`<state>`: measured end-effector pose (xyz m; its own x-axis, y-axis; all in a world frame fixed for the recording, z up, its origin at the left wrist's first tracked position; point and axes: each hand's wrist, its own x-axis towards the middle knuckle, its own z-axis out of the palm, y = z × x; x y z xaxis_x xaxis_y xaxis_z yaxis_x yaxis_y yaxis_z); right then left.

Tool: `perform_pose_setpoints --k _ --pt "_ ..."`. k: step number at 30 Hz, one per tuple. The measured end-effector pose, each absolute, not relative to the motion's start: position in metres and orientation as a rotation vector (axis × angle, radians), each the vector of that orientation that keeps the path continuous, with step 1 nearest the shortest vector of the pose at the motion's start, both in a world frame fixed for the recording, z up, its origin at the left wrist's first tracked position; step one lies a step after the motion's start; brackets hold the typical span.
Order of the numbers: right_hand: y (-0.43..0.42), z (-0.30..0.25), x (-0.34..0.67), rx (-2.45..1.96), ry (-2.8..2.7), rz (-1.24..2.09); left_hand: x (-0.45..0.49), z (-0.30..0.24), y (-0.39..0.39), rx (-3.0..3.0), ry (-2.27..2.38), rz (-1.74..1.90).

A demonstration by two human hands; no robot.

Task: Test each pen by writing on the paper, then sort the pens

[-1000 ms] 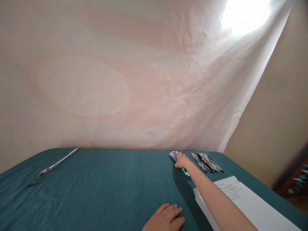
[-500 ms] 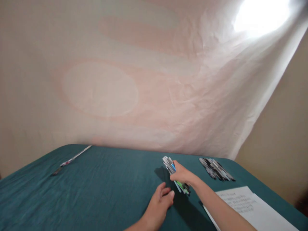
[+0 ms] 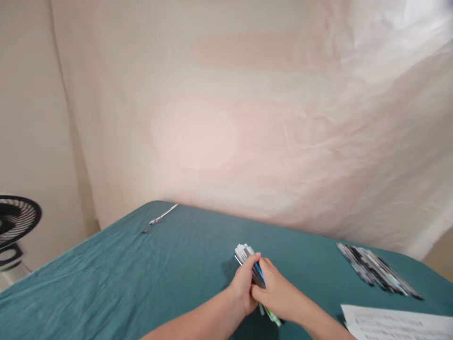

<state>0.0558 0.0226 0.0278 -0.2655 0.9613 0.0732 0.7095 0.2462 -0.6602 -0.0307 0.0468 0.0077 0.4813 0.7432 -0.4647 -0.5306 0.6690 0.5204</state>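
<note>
A bundle of pens is gripped between my two hands above the green cloth. My left hand wraps its left side, thumb up along the pens. From the right, my right hand closes round the same bundle, its fingers meeting the left hand. White and clear pen ends stick out at the top. A blue pen shows between the hands, and green and white ends poke out below. The middle of the bundle is mostly hidden by the fingers.
A row of pens lies at the right on the green cloth. Handwritten paper sheets rest at the lower right. A long thin white item lies far left. A black fan stands beyond the left edge.
My left hand has moved from open beside the bundle to closed around it, joining my right hand. The view has turned left, bringing the fan into sight.
</note>
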Motion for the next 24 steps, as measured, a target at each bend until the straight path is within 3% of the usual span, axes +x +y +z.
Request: perform_pose_setpoints --k 7,14,24 --pt "0.003 0.046 0.074 -1.589 -2.152 0.68 -0.066 0.004 0.082 0.818 1.19 0.819" --pt "0.006 -0.003 0.097 -1.676 -2.313 0.514 -0.184 0.029 0.158 1.337 1.746 0.757" --pt "0.009 -0.042 0.093 -1.62 -2.372 0.275 -0.278 0.031 0.215 1.702 2.454 0.198"
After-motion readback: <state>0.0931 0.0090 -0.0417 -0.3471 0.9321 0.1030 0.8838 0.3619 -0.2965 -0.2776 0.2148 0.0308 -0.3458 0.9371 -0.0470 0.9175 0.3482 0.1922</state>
